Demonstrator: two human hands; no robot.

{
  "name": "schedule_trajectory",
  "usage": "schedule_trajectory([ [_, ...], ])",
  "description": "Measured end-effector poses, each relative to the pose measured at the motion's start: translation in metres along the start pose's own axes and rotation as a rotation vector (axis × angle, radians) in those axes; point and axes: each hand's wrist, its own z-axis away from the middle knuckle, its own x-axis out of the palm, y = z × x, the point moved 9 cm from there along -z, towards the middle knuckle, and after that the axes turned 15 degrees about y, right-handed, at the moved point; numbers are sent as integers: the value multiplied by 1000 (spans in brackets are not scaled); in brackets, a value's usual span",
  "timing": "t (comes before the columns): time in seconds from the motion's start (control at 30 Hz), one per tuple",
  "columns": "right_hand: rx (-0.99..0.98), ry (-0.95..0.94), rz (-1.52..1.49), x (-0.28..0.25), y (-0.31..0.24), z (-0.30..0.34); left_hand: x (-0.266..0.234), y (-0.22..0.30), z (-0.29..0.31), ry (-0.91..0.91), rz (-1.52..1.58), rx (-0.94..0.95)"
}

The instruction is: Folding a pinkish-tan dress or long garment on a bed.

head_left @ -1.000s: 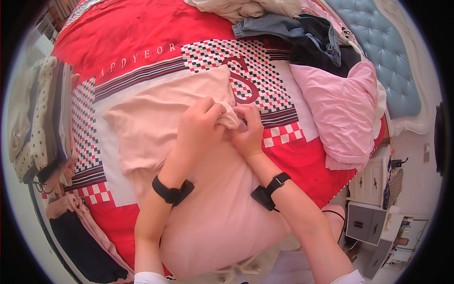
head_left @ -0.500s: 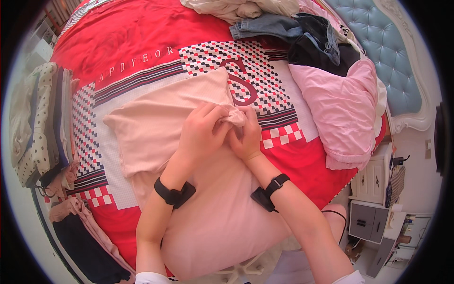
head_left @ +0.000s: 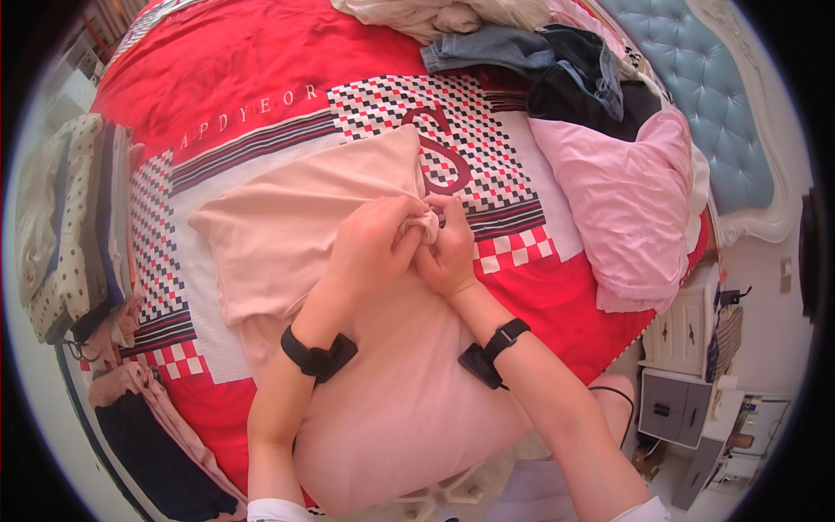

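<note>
A peach-pink cloth garment (head_left: 287, 217) lies spread over the bed, and its lower part (head_left: 391, 418) hangs toward me past the near edge. Both hands meet at its right side, where a small bunched piece of the cloth (head_left: 424, 228) sticks up between the fingers. My left hand (head_left: 370, 239) has its fingers curled down on the bunch from the left. My right hand (head_left: 450, 252) pinches the same bunch from the right, thumb and fingers bent. The tips of the left fingers are partly hidden. Each wrist wears a black strap with a small dark box.
The bed has a red, checked and striped cover (head_left: 235, 70). Folded clothes (head_left: 78, 226) are stacked at the left, with dark and pink clothes (head_left: 156, 444) nearer. Pink bedding or clothing (head_left: 617, 200) and jeans (head_left: 496, 48) lie at right. Beyond are a blue tufted headboard (head_left: 696, 87) and cabinet (head_left: 674, 404).
The bunched cloth and the fingers around it have shifted slightly left. My right fingers have curled in closer around the bunch. The rest of the garment lies much the same.
</note>
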Motion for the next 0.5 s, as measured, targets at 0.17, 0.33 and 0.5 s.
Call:
schedule_trajectory([
  [0.17, 2, 9, 15, -1, -1, 1, -3, 7, -3, 35, -9, 91],
  [0.33, 25, 20, 15, -2, -1, -1, 0, 11, -2, -43, -96, 96],
  [0.5, 74, 46, 39, -1, 3, 5, 0, 16, 3, -86, -179, 109],
])
